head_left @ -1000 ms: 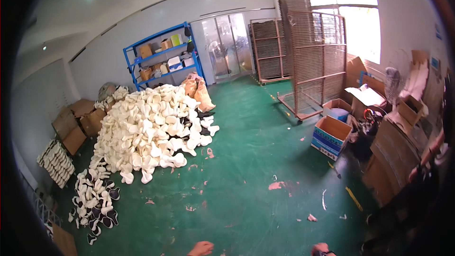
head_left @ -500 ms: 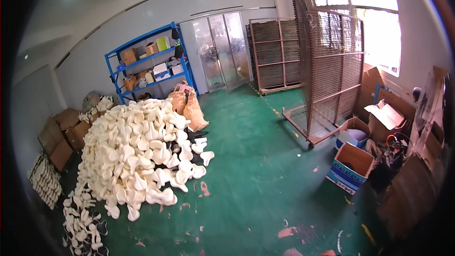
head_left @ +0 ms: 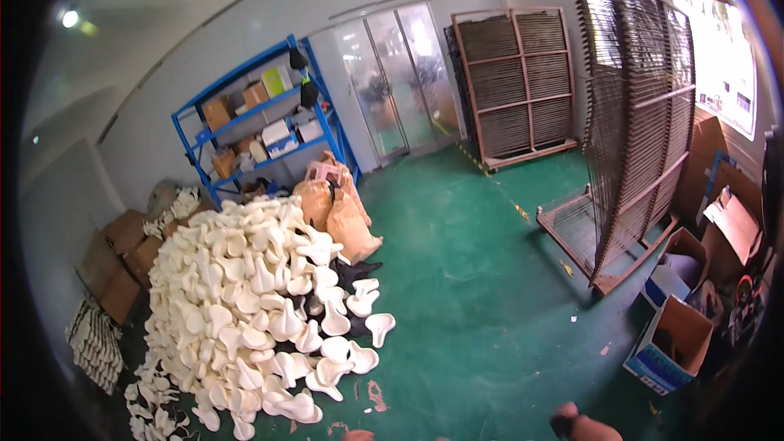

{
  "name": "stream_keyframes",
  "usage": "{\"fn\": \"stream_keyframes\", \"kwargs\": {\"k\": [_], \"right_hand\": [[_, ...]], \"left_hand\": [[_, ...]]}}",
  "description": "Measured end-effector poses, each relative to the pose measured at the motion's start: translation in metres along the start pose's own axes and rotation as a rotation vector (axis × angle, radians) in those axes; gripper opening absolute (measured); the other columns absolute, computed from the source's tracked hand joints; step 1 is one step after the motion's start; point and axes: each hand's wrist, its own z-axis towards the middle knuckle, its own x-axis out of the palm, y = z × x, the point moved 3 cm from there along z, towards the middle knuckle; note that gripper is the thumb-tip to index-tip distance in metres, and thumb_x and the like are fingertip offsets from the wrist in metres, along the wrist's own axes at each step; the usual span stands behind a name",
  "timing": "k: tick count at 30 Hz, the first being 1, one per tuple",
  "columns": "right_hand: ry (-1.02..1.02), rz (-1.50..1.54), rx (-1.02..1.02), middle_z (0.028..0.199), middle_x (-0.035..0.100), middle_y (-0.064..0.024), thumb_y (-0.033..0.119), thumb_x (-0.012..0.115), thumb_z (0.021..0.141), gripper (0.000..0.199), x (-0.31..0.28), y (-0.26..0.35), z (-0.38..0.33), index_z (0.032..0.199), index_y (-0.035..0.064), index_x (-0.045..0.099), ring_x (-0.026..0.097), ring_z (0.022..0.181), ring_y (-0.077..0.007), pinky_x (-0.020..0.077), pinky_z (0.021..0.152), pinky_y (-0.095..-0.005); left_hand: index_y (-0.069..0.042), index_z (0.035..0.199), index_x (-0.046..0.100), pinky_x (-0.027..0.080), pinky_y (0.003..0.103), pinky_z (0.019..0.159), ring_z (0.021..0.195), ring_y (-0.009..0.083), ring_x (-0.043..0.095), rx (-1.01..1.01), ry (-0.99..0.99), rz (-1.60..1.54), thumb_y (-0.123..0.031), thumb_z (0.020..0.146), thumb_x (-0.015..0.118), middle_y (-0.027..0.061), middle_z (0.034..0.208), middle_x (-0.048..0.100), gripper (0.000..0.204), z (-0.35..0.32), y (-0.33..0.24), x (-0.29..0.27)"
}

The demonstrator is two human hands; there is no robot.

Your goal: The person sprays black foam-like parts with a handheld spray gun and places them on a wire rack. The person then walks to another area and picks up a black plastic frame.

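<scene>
At the lower edge, my right hand [head_left: 590,426] shows only in part over the green floor, with a small dark thing or band at its left side that I cannot make out. Its fingers are not clear. A sliver of skin, seemingly my left hand [head_left: 358,436], peeks in at the bottom; its fingers are hidden. The thing nearest to it is a big heap of cream saddle-shaped foam pads [head_left: 245,302], piled on the floor at the left. Neither hand visibly touches the pads. Some black pieces [head_left: 355,273] lie among them at the right side.
Behind the heap stand brown sacks [head_left: 351,224] and a blue shelf rack [head_left: 245,126]. A wheeled mesh rack [head_left: 645,139] is at the right, another rack [head_left: 523,82] by the glass doors [head_left: 400,82]. Open cartons [head_left: 670,347] line the right wall; more boxes [head_left: 114,269] stand left.
The view has shifted: racks and cartons now sit farther right, and the pad heap appears lower and nearer. More of my right hand shows at the bottom edge.
</scene>
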Motion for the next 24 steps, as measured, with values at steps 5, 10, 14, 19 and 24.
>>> {"fn": "stream_keyframes", "kwargs": {"k": [5, 10, 14, 19, 24], "right_hand": [[-0.462, 1.317, 0.141, 0.058, 0.058, -0.0033, 0.018, 0.057, 0.08, 0.019, -0.323, -0.011, 0.219, 0.069, 0.0026, 0.062, 0.055, 0.054, -0.0135, 0.0448, 0.052, -0.0268], [-0.458, 1.373, 0.12, 0.056, 0.059, -0.0063, 0.017, 0.053, 0.078, 0.02, -0.431, -0.029, 0.341, 0.068, 0.0025, 0.063, 0.057, 0.054, -0.0151, 0.0458, 0.052, -0.0302], [-0.043, 0.014, -0.042, 0.075, 0.066, -0.0084, 0.026, 0.063, 0.067, 0.014, -0.335, -0.099, 0.399, 0.073, 0.0143, 0.069, 0.064, 0.071, -0.0267, 0.0492, 0.057, -0.0369], [0.287, 0.24, 0.151, 0.074, 0.064, -0.0067, 0.03, 0.059, 0.072, 0.017, -0.303, -0.137, 0.401, 0.07, 0.0138, 0.066, 0.062, 0.066, -0.0234, 0.0478, 0.055, -0.036], [0.236, 0.456, 0.42, 0.067, 0.062, -0.0045, 0.027, 0.058, 0.074, 0.019, -0.371, -0.188, 0.522, 0.065, 0.0123, 0.064, 0.06, 0.059, -0.0203, 0.0466, 0.05, -0.0351]], "left_hand": [[-0.004, 0.087, 0.061, 0.047, 0.042, 0.064, 0.069, 0.025, 0.057, -0.129, -0.292, 0.604, -0.018, 0.075, 0.062, 0.0136, 0.076, 0.06, 0.019, 0.045, -0.065, -0.111], [-0.003, 0.082, 0.062, 0.046, 0.045, 0.069, 0.076, 0.0318, 0.058, -0.309, -0.367, 0.831, -0.021, 0.072, 0.058, 0.0182, 0.08, 0.062, 0.021, 0.2, -0.159, -0.143], [-0.004, 0.082, 0.064, 0.047, 0.045, 0.072, 0.081, 0.0362, 0.059, -0.072, -0.232, 0.836, -0.021, 0.069, 0.055, 0.0208, 0.084, 0.063, 0.024, 0.371, -0.266, -0.092], [-0.004, 0.074, 0.059, 0.046, 0.044, 0.062, 0.07, 0.027, 0.058, 0.737, -0.264, 1.293, -0.019, 0.077, 0.057, 0.016, 0.069, 0.057, 0.016, 0.584, -0.401, -0.064], [-0.006, 0.105, 0.054, 0.043, 0.032, 0.049, 0.06, 0.017, 0.055, 0.145, 0.033, 0.213, -0.021, 0.083, 0.052, 0.006, 0.076, 0.058, 0.027, 0.759, -0.543, 0.048]]}}
